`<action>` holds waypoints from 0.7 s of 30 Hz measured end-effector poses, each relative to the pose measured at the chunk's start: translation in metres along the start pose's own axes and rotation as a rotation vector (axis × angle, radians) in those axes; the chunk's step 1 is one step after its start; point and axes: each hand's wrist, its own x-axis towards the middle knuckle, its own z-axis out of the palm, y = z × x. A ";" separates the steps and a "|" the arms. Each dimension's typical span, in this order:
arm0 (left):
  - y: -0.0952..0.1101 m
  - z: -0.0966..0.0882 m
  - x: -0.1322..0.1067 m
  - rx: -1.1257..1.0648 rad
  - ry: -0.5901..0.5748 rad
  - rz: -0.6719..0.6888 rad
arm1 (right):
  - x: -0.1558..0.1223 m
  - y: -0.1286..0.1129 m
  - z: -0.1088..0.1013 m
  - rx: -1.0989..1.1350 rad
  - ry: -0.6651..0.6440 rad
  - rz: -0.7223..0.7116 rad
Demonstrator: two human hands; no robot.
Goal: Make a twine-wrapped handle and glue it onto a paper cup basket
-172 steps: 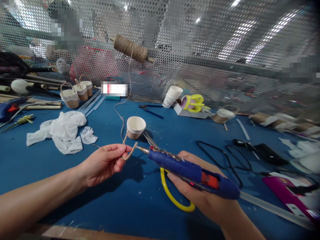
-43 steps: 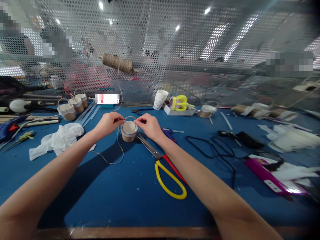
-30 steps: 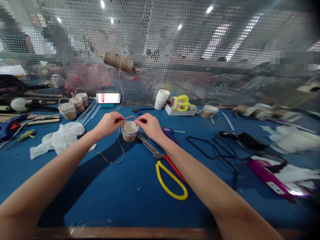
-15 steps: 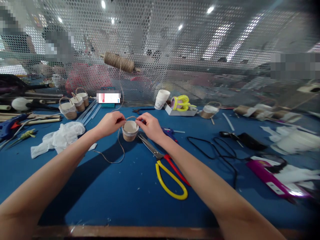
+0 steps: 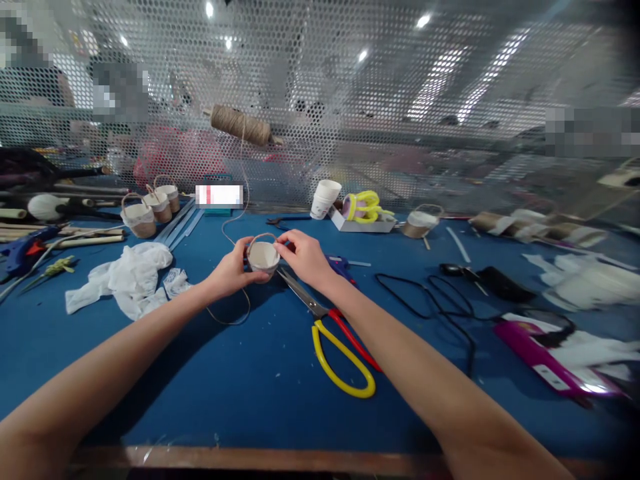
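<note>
A small twine-wrapped paper cup with a pale inside and a looped twine handle stands mid-table. My left hand wraps its fingers and thumb around the cup's left side. At the right rim, my right hand pinches the handle's end; the exact contact is partly hidden by the fingers. A loose length of twine curves over the table below my left hand. Large scissors with one yellow and one red handle lie just right of the cup, partly beneath my right forearm.
Behind stands a mesh screen with a twine spool hung on it. Handled cups stand at the left, near crumpled white cloth. A blue glue gun, black cord and purple power strip lie to the right.
My left hand has let go of the twine handle's left side and moved down around the cup. My right hand stays at the handle's right end.
</note>
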 end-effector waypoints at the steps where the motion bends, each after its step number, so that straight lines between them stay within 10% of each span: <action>1: 0.002 0.000 -0.001 -0.028 -0.006 -0.009 | -0.002 -0.002 -0.003 0.012 -0.005 0.005; 13: 0.052 -0.019 -0.061 -0.727 -0.445 -0.190 | -0.042 -0.061 -0.058 0.392 -0.300 -0.074; 21: 0.060 -0.008 -0.075 -0.704 -0.427 -0.154 | -0.054 -0.076 -0.059 0.356 -0.312 -0.071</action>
